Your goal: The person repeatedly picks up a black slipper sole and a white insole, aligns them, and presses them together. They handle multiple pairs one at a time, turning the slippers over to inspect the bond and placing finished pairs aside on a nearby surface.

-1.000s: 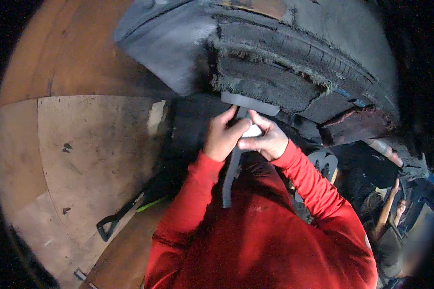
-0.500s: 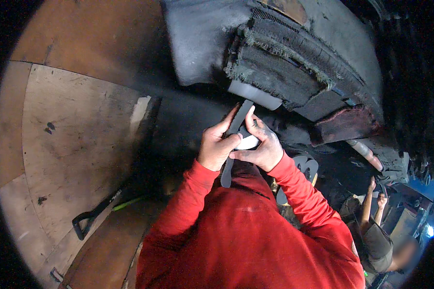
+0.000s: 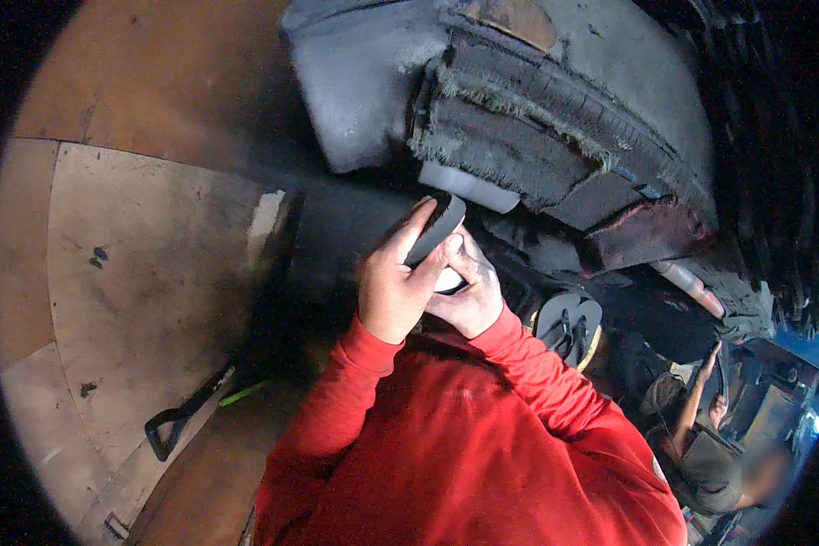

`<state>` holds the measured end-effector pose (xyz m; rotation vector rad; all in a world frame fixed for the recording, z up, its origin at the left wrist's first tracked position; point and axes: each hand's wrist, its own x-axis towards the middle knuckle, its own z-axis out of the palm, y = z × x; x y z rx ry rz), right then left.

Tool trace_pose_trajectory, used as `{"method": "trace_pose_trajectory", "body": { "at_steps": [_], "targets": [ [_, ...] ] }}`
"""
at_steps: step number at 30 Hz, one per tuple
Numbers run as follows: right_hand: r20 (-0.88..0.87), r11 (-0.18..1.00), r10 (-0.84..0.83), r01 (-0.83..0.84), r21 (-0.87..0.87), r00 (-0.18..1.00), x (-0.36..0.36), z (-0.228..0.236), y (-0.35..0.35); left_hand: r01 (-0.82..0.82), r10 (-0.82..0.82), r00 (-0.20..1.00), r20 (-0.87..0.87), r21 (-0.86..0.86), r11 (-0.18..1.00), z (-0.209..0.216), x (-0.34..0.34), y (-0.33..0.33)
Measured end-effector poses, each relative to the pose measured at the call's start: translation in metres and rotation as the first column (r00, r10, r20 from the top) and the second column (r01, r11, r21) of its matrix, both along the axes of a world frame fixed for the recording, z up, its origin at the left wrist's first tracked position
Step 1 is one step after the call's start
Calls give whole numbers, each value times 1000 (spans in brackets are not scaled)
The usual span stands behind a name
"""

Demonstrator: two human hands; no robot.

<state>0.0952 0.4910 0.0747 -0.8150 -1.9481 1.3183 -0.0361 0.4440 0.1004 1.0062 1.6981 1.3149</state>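
Observation:
A dark grey flip-flop sole (image 3: 439, 229) is held up in front of my red sweatshirt, its rounded end pointing away from me. My left hand (image 3: 389, 284) wraps round its left side, the fingers along the edge and the thumb across toward the right. Pressed in close from the other side, my right hand (image 3: 478, 287) is curled round a small white piece (image 3: 448, 279) at the sole. What that piece is cannot be made out, and the sole's near end is hidden behind my hands.
Beyond my hands is a machine with frayed grey padding (image 3: 519, 136) and a white roller (image 3: 469, 187). Grey flip-flops with black straps (image 3: 569, 323) lie to the right. A wooden panel (image 3: 155, 273) and black handle (image 3: 162, 435) are at left. Another person (image 3: 714, 464) works at lower right.
The sole has turned from nearly edge-on so that more of its rounded end shows. My hands have shifted slightly left, and the flip-flops at right are less covered by my arm.

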Motion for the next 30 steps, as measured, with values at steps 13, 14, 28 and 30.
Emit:
{"method": "trace_pose_trajectory", "body": {
  "at_steps": [13, 14, 28, 30],
  "targets": [
    [-269, 593, -7, -213, -777, 963, 4, -16, 25, 94, -196, 941, -278, -341, 935, -8, -13, 47],
    [-80, 674, 72, -108, -730, 994, 5, -24, 36, 106, -230, 930, -286, -388, 915, -18, -11, 52],
    [373, 945, 18, -138, 298, 927, 21, 2, 13, -167, -21, 766, 643, 230, 959, -43, 26, -8],
    [305, 905, -15, -116, 409, 952, 17, 2, 9, -165, -11, 764, 645, 212, 963, -31, 23, -13]
  ]
}}
